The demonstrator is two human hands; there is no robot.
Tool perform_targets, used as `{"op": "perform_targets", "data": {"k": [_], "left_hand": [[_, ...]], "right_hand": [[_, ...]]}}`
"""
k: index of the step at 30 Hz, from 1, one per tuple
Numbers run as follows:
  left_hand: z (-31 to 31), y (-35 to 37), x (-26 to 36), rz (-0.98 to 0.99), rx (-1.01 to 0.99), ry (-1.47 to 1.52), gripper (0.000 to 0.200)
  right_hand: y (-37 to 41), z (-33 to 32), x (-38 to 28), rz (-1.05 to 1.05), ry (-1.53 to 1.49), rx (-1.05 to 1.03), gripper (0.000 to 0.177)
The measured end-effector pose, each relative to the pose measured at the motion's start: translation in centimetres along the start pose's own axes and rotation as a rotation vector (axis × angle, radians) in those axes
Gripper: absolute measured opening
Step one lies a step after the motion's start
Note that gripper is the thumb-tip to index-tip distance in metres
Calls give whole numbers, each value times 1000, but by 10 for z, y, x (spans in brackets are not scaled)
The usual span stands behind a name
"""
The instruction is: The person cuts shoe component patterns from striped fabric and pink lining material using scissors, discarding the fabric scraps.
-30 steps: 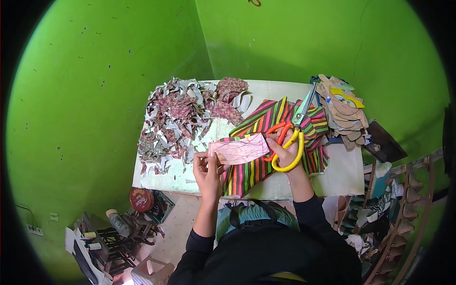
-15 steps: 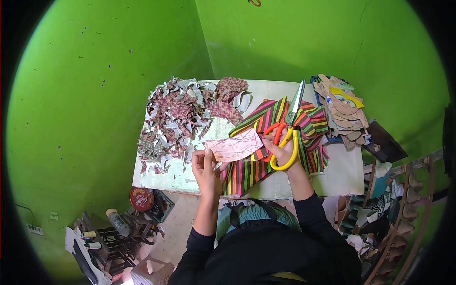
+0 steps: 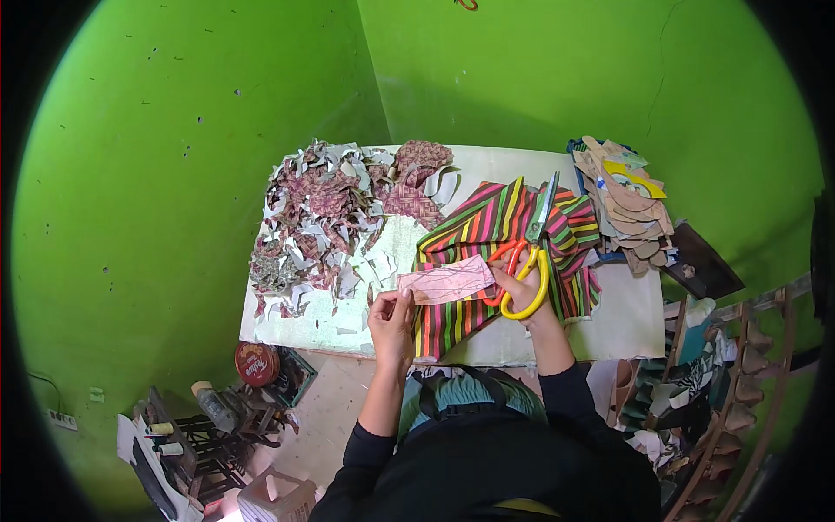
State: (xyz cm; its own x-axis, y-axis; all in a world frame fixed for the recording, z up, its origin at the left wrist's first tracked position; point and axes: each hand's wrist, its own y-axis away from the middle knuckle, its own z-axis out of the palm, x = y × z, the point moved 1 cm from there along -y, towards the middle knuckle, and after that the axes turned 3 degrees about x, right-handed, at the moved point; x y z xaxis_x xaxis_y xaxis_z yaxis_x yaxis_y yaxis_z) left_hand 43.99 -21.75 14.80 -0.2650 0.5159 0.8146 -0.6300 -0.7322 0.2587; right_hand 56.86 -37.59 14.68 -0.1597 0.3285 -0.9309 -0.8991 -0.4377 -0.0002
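Note:
A pale pink rectangular piece with dark lines across it (image 3: 446, 280) is stretched between my hands above striped fabric (image 3: 465, 235). Its left end is pinched between the thumb and fingers of my left hand (image 3: 392, 324). My right hand (image 3: 529, 300) grips scissors (image 3: 541, 265) with one orange-red and one yellow handle, their blades pointing away from me. The fingertips of that same hand meet the right end of the pink piece. Crumpled, multicoloured fabric spreads under both hands.
A heap of patterned fabric and white scraps (image 3: 326, 204) covers the left side of the white table (image 3: 609, 326). At the back right sits a stack of brown cut-out shapes (image 3: 619, 200). Below the table's front left stands a red round tin (image 3: 257, 363); green walls (image 3: 287, 70) meet behind.
My left hand has moved right and slightly lower, taking the pink piece along. The right hand with the scissors has shifted only a little, and the scissors stand slightly lower.

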Motion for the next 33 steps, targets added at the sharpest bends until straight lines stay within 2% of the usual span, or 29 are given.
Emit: {"op": "perform_targets", "data": {"k": [3,5,8,11,14,16,17,19,23,26,30,31,33], "left_hand": [[-4,2,-11,11,10,-66,8],[-4,3,-11,30,-22,-104,9],[-1,7,-11,53,32,-158,10],[-1,10,-10,66,25,-170,10],[-1,13,-10,47,-58,-84,10],[-7,10,-13,-49,-194,28,11],[-8,9,-12,-48,-195,27,11],[-10,7,-13,-343,-167,326,18],[-12,3,-10,-439,-307,135,31],[-4,10,-2,-461,-360,217,34],[2,10,5,-347,-305,136,27],[-2,8,5,-274,-296,79,20],[4,12,12,-202,-285,24,13]], "right_hand": [[8,6,-4,54,-45,65,23],[10,2,2,105,-67,102,25],[10,-4,0,183,-141,161,29],[14,3,-9,90,-83,64,31],[14,4,-15,32,1,105,35],[11,-3,-13,-25,81,90,35],[9,-7,-11,-80,161,73,35],[6,-9,-9,-106,137,73,35],[4,-4,-18,-205,171,70,36],[2,-4,-23,-238,187,44,37],[4,-3,-35,-208,190,23,38],[5,0,-38,-208,191,22,38],[9,6,-44,-278,180,137,34]]}}
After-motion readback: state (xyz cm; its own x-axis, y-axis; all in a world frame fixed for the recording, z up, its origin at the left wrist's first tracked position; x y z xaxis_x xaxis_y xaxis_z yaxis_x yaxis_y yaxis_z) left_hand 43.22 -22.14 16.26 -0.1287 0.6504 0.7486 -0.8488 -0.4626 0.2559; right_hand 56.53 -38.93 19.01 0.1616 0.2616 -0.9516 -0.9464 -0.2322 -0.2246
